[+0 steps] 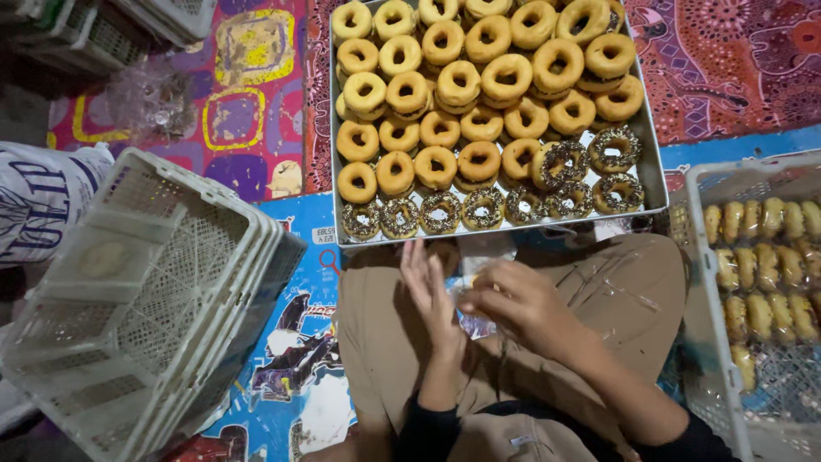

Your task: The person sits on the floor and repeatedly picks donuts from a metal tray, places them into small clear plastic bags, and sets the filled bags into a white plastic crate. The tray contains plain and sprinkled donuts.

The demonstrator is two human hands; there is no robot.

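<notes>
Patterned colourful floor mat [256, 103]; dim light, dark corners.

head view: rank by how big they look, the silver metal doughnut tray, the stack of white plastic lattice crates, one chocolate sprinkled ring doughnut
1-2. Silver metal doughnut tray and stack of white plastic lattice crates: alike, and the crates sit nearer the camera, so unranked.
3. Chocolate sprinkled ring doughnut.

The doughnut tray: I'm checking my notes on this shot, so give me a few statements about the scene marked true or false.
1. The metal tray holds only plain doughnuts. False: sprinkled doughnuts fill its near row and lower right.
2. Both hands meet over a clear plastic bag. True: the left hand and right hand touch it above the lap.
3. The stacked white crates sit on the person's right. False: they are on the left.
4. The right-hand crate holds wrapped doughnuts in rows. True.
</notes>
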